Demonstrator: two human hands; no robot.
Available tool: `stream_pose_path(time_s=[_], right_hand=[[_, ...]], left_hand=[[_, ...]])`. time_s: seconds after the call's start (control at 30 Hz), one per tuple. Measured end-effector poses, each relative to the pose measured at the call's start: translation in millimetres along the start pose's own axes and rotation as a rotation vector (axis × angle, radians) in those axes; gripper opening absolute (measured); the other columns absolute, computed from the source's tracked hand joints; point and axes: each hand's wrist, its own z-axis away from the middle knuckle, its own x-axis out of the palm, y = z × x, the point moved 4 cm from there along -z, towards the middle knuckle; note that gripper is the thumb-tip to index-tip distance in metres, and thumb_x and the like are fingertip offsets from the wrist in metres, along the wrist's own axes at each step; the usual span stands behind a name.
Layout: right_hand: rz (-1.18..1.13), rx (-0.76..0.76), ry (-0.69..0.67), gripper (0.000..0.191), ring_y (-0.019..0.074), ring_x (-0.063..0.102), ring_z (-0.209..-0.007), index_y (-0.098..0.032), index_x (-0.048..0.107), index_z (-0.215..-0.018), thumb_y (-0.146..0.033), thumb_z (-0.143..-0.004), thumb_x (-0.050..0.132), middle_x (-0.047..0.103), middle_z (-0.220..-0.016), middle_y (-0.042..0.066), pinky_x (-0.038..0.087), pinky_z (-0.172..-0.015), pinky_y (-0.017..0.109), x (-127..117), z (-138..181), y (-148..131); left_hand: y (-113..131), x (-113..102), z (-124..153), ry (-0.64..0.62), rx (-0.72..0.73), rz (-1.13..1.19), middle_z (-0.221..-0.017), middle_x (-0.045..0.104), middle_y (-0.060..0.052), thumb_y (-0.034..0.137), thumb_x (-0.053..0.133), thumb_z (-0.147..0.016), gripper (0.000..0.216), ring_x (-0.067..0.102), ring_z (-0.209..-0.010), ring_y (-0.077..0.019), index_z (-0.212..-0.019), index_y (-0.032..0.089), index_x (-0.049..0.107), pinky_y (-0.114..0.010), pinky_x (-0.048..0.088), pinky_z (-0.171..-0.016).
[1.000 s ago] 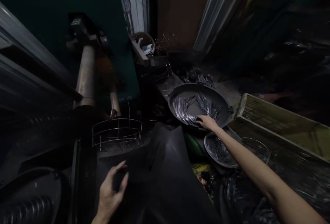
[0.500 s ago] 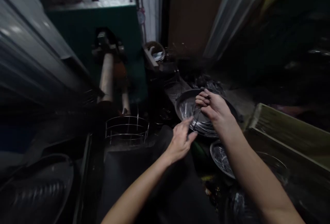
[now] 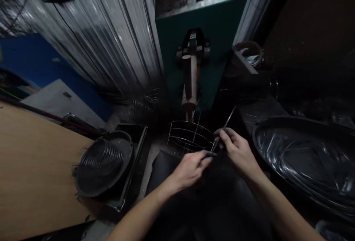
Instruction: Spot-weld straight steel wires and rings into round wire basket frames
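My right hand [image 3: 237, 149] is pinched shut on a thin bent metal wire [image 3: 225, 125] whose upper end sticks up and to the right. My left hand [image 3: 191, 167] is closed on the lower end of the same wire, just left of the right hand. Both hands hover in front of a round wire basket frame [image 3: 188, 135] that stands under the copper electrode [image 3: 190, 81] of a green welding machine [image 3: 219, 30]. A dark apron [image 3: 210, 204] covers my lap below the hands.
A large dark pan [image 3: 302, 159] with several shiny wires lies at the right. Left of the frame, a black tray holds a coil of wire rings [image 3: 102, 161]. A wooden board [image 3: 30, 167] fills the lower left. Corrugated metal sheet [image 3: 111, 33] stands behind.
My right hand picked a wire from the pan and brought it left to the basket frame. My left hand rose from my lap and took the wire's lower end. My view swung left.
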Motion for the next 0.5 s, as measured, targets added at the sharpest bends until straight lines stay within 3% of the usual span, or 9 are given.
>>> stream_pose_path(time_s=[0.07, 0.13, 0.2, 0.27, 0.33, 0.5], right_hand=[[-0.125, 0.065, -0.035, 0.033, 0.0093, 0.043, -0.047, -0.019, 0.057, -0.081, -0.051, -0.076, 0.057, 0.052, -0.063, -0.001, 0.033, -0.04, 0.021, 10.2, -26.0, 7.3], [-0.259, 0.094, -0.047, 0.034, 0.0066, 0.037, -0.043, -0.018, 0.056, -0.083, -0.049, -0.07, 0.063, 0.049, -0.061, -0.003, 0.026, -0.036, 0.019, 18.2, -56.5, 9.6], [-0.346, 0.104, -0.048, 0.036, 0.0056, 0.036, -0.043, -0.017, 0.055, -0.085, -0.045, -0.065, 0.067, 0.049, -0.06, -0.004, 0.024, -0.035, 0.017, 26.7, -81.0, 11.7], [-0.384, 0.126, -0.05, 0.038, 0.0048, 0.035, -0.042, -0.017, 0.055, -0.087, -0.042, -0.062, 0.069, 0.048, -0.058, -0.005, 0.023, -0.035, 0.016, 36.1, -94.1, 15.6], [-0.399, 0.147, -0.068, 0.039, 0.0041, 0.034, -0.042, -0.017, 0.054, -0.087, -0.041, -0.06, 0.07, 0.048, -0.058, -0.006, 0.022, -0.035, 0.015, 44.3, -97.6, 19.2], [-0.435, 0.129, -0.144, 0.042, 0.0029, 0.032, -0.042, -0.017, 0.051, -0.083, -0.045, -0.059, 0.072, 0.048, -0.059, -0.007, 0.022, -0.037, 0.015, 58.7, -94.5, 16.7]], left_hand=[[-8.7, -42.3, 10.1, 0.106, 0.091, -0.158, -0.105, 0.06, -0.006, 0.032, 0.048, -0.087, 0.033, 0.057, -0.097, -0.0183, -0.118, 0.022, 0.054, -0.032, 0.044, -0.09], [-22.0, -78.3, 7.3, 0.244, 0.154, -0.305, -0.122, 0.052, -0.01, 0.03, 0.059, -0.079, 0.057, 0.049, -0.113, -0.0236, -0.132, 0.023, 0.04, -0.04, 0.038, -0.098], [-38.6, -95.0, -9.4, 0.277, 0.2, -0.423, -0.131, 0.043, -0.013, 0.028, 0.068, -0.068, 0.082, 0.04, -0.123, -0.03, -0.139, 0.021, 0.027, -0.048, 0.031, -0.103], [-56.5, -95.4, -31.7, 0.277, 0.216, -0.436, -0.126, 0.046, -0.013, 0.025, 0.069, -0.063, 0.089, 0.041, -0.12, -0.0308, -0.139, 0.021, 0.024, -0.051, 0.03, -0.102], [-71.8, -89.4, -48.8, 0.338, 0.228, -0.323, -0.11, 0.052, -0.009, 0.02, 0.063, -0.066, 0.082, 0.05, -0.107, -0.0244, -0.138, 0.02, 0.023, -0.046, 0.036, -0.097], [-92.1, -79.7, -50.5, 0.495, 0.358, -0.062, -0.096, 0.049, -0.002, 0.014, 0.059, -0.065, 0.078, 0.053, -0.089, -0.0151, -0.132, 0.022, 0.019, -0.036, 0.042, -0.088]])
